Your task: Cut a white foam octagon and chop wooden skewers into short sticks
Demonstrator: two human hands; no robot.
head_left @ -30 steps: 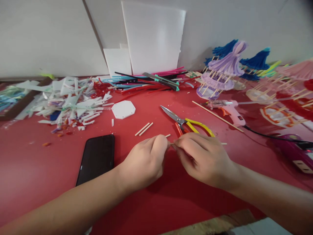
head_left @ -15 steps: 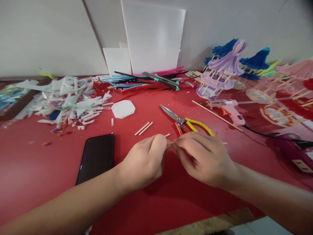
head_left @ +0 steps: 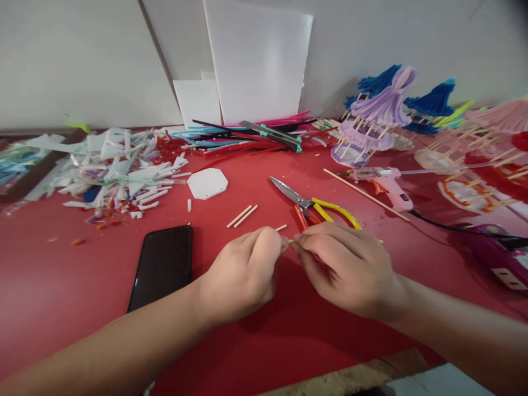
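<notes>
My left hand (head_left: 245, 269) and my right hand (head_left: 344, 267) are both closed, fingertips almost meeting over the red table. Between them they pinch a thin wooden stick (head_left: 291, 241); only a short bit of it shows, the rest is hidden by my fingers. Two short cut sticks (head_left: 242, 216) lie side by side just beyond my left hand. Another stick end (head_left: 281, 227) peeks out behind the left fingers. Scissors (head_left: 303, 202) with red and yellow handles lie beyond my right hand, blades pointing away to the left. A white octagonal plate (head_left: 207, 183) with small holes lies farther back.
A black phone (head_left: 163, 267) lies by my left forearm. White scraps (head_left: 119, 165) pile up at the back left. A pink glue gun (head_left: 391, 187), a long stick (head_left: 365, 194) and fuzzy carousel-like models (head_left: 371, 121) stand or lie right. A cutter (head_left: 272, 135) rests on coloured pipe cleaners (head_left: 235, 142).
Hardly anything differs. Both hands keep the same pinch on the stick, and the things on the table lie where they were.
</notes>
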